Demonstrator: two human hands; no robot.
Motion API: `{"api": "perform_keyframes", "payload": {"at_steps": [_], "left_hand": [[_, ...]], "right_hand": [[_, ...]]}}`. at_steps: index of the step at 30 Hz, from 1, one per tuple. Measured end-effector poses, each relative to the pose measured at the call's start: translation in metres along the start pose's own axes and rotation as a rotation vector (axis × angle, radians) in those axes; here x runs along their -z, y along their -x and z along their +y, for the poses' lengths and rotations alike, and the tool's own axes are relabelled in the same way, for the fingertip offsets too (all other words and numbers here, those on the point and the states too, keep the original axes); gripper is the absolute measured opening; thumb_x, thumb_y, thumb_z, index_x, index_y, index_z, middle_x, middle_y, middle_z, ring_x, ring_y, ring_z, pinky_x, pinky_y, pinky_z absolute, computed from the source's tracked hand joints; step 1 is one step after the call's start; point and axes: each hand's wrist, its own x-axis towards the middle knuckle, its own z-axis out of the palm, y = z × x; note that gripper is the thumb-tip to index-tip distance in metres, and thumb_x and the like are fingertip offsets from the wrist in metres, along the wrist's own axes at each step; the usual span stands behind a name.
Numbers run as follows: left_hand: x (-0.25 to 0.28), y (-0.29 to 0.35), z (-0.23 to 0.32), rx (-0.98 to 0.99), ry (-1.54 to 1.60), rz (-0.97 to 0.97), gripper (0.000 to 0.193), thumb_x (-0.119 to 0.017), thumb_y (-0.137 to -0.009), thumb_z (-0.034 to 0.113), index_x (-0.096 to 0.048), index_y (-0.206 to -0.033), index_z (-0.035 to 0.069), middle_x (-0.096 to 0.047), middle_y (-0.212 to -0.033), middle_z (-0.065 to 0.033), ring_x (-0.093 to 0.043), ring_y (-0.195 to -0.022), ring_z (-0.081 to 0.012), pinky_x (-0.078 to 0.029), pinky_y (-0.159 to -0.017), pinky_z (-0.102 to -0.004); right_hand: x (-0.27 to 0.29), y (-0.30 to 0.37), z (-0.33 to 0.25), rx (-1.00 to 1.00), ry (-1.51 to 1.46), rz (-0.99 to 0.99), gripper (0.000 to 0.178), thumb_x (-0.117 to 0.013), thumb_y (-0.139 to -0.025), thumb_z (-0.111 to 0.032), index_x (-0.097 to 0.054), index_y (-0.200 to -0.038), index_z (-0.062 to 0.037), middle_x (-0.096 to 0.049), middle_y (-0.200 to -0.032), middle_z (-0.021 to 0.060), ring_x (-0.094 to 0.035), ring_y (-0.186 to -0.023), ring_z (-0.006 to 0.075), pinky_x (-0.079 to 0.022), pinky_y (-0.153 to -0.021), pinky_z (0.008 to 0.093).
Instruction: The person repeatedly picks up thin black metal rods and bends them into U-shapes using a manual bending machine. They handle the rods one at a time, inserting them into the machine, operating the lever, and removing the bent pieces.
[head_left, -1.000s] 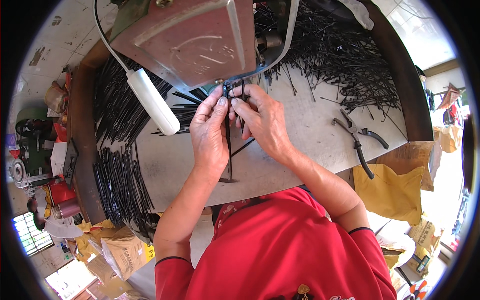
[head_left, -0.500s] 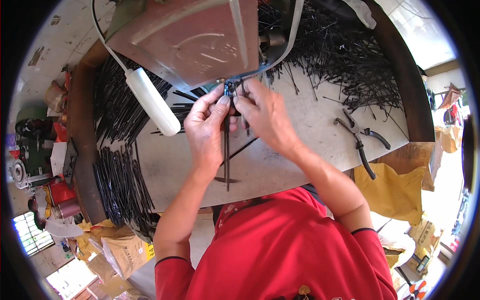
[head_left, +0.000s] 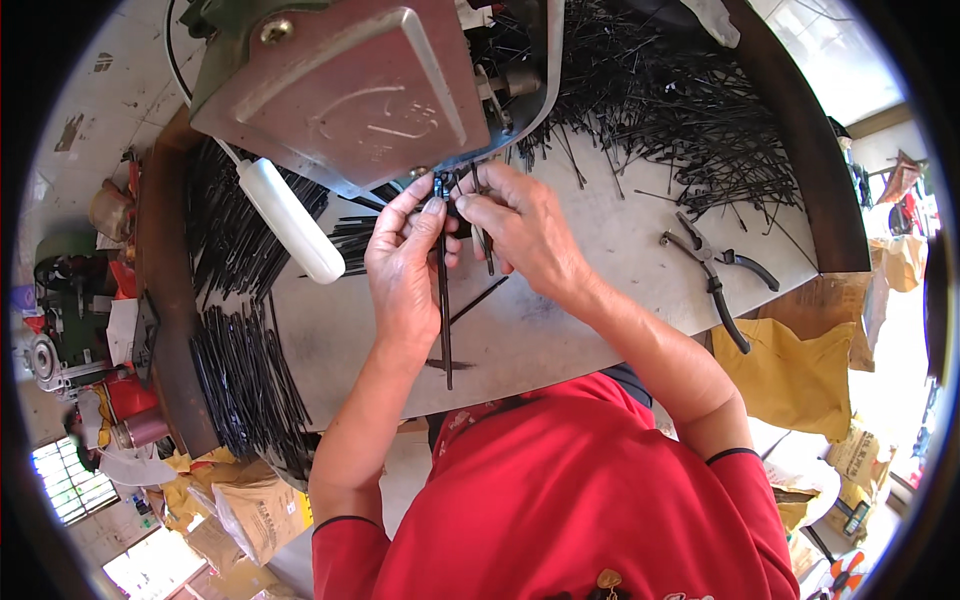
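Both hands meet just below the lower edge of a machine with a reddish-brown cover. My left hand pinches a long, thin black rod near its upper end, between thumb and fingers. The rod's lower length points down toward my body. Beside it, my right hand is closed with thumb and forefinger pressed on a thin dark piece by the rod's top; fingers partly cover it. Another short dark length shows below those fingers. What the rod tops touch under the machine is hard to make out.
A white tube-shaped lamp hangs left of my hands. Black rods lie stacked on the left of the metal tabletop. A tangled heap of thin black rods covers the far right. Pliers with dark handles lie nearer right.
The view has shifted slightly, so the machine and lamp sit further left in the picture. Both hands keep their grips at the machine's lower edge.
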Motion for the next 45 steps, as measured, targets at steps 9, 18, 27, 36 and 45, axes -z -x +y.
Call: {"api": "perform_keyframes", "payload": {"at_steps": [9,18,27,36,45], "left_hand": [[0.001,0.001,0.007,0.008,-0.07,-0.015,0.03,-0.058,-0.091,0.006,-0.055,-0.12,-0.002,-0.062,-0.084,-0.005,-0.055,-0.064,-0.0087,-0.044,-0.054,-0.02],[0.002,0.001,0.0,0.05,0.054,-0.017,0.033,-0.057,-0.092,0.007,-0.053,-0.124,-0.002,-0.061,-0.086,-0.0043,-0.054,-0.067,-0.0086,-0.044,-0.057,-0.0199],[0.006,-0.002,0.011,-0.057,-0.28,-0.036,0.031,-0.06,-0.091,0.009,-0.057,-0.12,0.0,-0.062,-0.08,-0.0044,-0.056,-0.063,-0.0084,-0.045,-0.053,-0.0202],[0.001,-0.001,0.012,0.135,-0.02,-0.04,0.031,-0.061,-0.09,0.01,-0.053,-0.119,0.005,-0.062,-0.083,-0.0055,-0.058,-0.064,-0.0107,-0.046,-0.05,-0.0217],[0.0,0.001,0.009,0.052,-0.048,0.006,0.032,-0.058,-0.091,0.005,-0.055,-0.121,-0.002,-0.062,-0.086,-0.0045,-0.056,-0.066,-0.0083,-0.044,-0.056,-0.0199]], "right_hand": [[-0.002,0.004,-0.003,-0.017,-0.045,0.006,0.024,-0.054,-0.087,-0.018,-0.059,-0.1,0.0023,-0.059,-0.073,0.0065,-0.053,-0.053,0.0099,-0.037,-0.037,0.0235],[-0.008,0.003,0.002,0.045,0.025,0.064,0.015,-0.053,-0.088,-0.012,-0.053,-0.086,0.0027,-0.061,-0.065,0.0081,-0.058,-0.05,0.0141,-0.045,-0.042,0.0292],[-0.001,-0.006,0.002,0.158,0.274,0.057,0.011,-0.052,-0.082,-0.008,-0.052,-0.083,0.0029,-0.059,-0.061,0.0158,-0.061,-0.05,0.0236,-0.048,-0.051,0.0356],[0.006,-0.012,0.0,0.105,0.224,-0.034,0.014,-0.053,-0.085,-0.012,-0.054,-0.086,0.0014,-0.06,-0.064,0.011,-0.058,-0.05,0.0179,-0.045,-0.047,0.0315],[-0.002,0.003,-0.001,-0.004,0.029,0.005,0.023,-0.053,-0.088,-0.018,-0.059,-0.099,0.001,-0.06,-0.073,0.0055,-0.054,-0.053,0.0093,-0.038,-0.039,0.0234]]}}
